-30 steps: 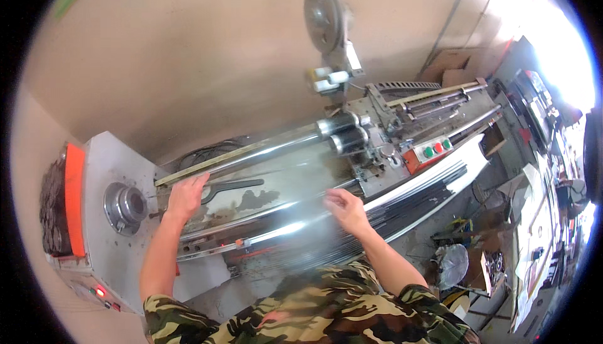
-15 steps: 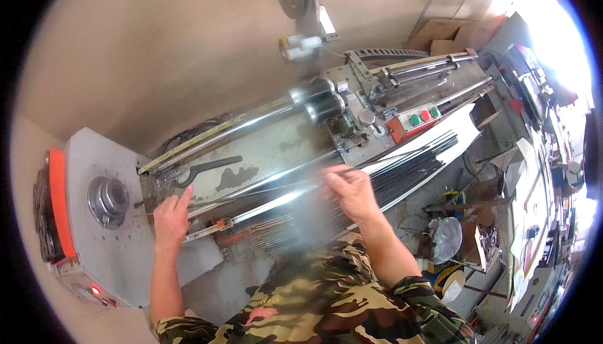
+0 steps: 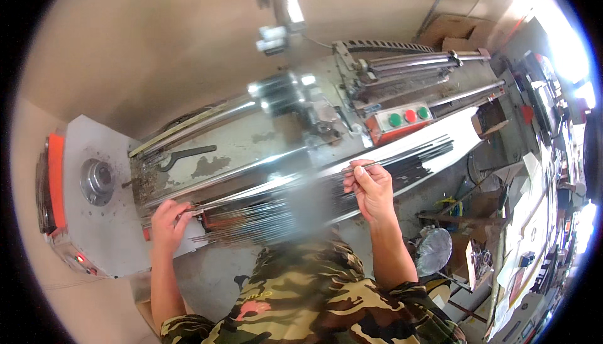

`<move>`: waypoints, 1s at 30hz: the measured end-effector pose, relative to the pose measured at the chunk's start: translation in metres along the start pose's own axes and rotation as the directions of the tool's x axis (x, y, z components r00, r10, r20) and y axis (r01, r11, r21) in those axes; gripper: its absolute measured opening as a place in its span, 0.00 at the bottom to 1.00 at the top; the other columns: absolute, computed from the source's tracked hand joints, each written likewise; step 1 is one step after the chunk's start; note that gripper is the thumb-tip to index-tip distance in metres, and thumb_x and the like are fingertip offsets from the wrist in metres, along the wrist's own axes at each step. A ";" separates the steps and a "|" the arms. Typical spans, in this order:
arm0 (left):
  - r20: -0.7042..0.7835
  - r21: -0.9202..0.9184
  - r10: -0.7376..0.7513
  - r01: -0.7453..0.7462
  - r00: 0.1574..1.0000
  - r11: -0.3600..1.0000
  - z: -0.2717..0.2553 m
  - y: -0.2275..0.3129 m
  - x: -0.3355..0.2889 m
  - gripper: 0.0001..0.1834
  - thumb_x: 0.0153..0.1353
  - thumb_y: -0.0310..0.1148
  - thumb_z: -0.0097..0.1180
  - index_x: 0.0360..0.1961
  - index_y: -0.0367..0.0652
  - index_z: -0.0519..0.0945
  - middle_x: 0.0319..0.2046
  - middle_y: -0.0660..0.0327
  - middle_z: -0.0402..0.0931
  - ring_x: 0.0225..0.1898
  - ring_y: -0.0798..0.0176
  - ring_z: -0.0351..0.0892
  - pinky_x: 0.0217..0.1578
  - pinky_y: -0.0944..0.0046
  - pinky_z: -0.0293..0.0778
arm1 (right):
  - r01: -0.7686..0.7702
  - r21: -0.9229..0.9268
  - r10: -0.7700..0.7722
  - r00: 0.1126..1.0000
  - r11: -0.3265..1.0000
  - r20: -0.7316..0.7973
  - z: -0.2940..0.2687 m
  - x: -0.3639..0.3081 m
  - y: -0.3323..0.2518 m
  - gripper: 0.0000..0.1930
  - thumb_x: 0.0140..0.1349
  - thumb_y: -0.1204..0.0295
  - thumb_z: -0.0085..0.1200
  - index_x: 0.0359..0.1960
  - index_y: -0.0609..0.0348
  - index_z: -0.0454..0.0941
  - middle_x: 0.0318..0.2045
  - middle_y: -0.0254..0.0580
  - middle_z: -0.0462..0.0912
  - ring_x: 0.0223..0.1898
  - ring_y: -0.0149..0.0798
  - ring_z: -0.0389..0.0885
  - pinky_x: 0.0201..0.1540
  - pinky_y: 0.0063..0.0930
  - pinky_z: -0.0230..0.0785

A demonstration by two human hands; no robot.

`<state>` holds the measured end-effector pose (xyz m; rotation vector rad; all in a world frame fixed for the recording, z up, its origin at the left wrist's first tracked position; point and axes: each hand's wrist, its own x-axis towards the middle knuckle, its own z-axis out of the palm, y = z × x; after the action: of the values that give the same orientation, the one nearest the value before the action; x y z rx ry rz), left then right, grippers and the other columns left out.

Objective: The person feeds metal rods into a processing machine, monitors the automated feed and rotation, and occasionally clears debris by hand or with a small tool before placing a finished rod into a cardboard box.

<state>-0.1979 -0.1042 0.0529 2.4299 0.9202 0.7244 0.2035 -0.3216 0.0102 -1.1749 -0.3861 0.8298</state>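
My right hand [image 3: 372, 190] pinches a thin dark metal rod [image 3: 396, 162] between thumb and fingers, just above a bundle of similar rods [image 3: 421, 161]. At the left, my left hand [image 3: 168, 223] is closed with bent fingers at the left end of what looks like the same rod. A blurred patch hides the rod's middle. The bundle's paler left ends [image 3: 242, 221] fan out between my hands. Its dark right part lies on a white sheet [image 3: 463, 127]. Behind my left hand, a dark hook spanner [image 3: 188, 154] rests on the machine bed [image 3: 242, 146].
Beyond the bundle, long guide bars [image 3: 220, 184] run along the machine. A control box [image 3: 402, 121] with green and red buttons sits right of the blurred carriage [image 3: 279, 93]. The grey machine head [image 3: 94, 181] stands left; a plastic-wrapped item [image 3: 433, 251] and boxes lie right.
My view has shifted. My left hand has moved down from beside the spanner, its extended index finger now bent. My right hand, with the rod, has come down over the bundle.
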 end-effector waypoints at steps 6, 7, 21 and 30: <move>-0.018 0.002 -0.096 0.096 0.995 0.995 0.060 0.075 -0.002 0.10 0.53 0.23 0.69 0.38 0.36 0.85 0.30 0.58 0.78 0.31 0.62 0.77 0.32 0.66 0.73 | -0.122 -0.084 0.127 0.990 0.989 0.059 -0.062 -0.001 -0.014 0.07 0.69 0.77 0.57 0.45 0.68 0.81 0.36 0.48 0.86 0.31 0.36 0.85 0.33 0.29 0.80; -0.030 0.013 -0.096 0.096 0.995 0.995 0.068 0.083 -0.003 0.10 0.53 0.23 0.69 0.38 0.36 0.85 0.31 0.58 0.78 0.31 0.62 0.78 0.32 0.66 0.74 | -0.096 -0.020 0.098 0.988 0.995 0.117 -0.072 0.000 -0.007 0.07 0.68 0.78 0.58 0.44 0.68 0.81 0.35 0.48 0.86 0.31 0.36 0.85 0.33 0.29 0.80; -0.221 0.096 -0.044 0.067 0.974 0.993 0.087 0.115 -0.023 0.13 0.46 0.18 0.71 0.35 0.37 0.83 0.34 0.57 0.77 0.34 0.58 0.79 0.36 0.63 0.75 | 0.036 0.283 -0.017 0.998 0.958 -0.068 -0.173 0.025 -0.059 0.05 0.70 0.73 0.56 0.36 0.60 0.78 0.32 0.43 0.84 0.30 0.35 0.80 0.32 0.29 0.73; -0.202 0.045 -0.018 0.027 0.979 0.999 0.118 0.105 -0.031 0.13 0.44 0.19 0.72 0.32 0.38 0.82 0.33 0.56 0.77 0.35 0.55 0.78 0.37 0.61 0.75 | 0.038 0.231 0.006 0.983 0.972 -0.185 -0.187 0.031 -0.054 0.06 0.70 0.72 0.57 0.42 0.60 0.75 0.33 0.43 0.84 0.30 0.34 0.81 0.31 0.27 0.72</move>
<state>-0.0976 -0.2225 0.0117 2.4149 1.0506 0.9649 0.3669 -0.4288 -0.0134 -1.0167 -0.1396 0.7235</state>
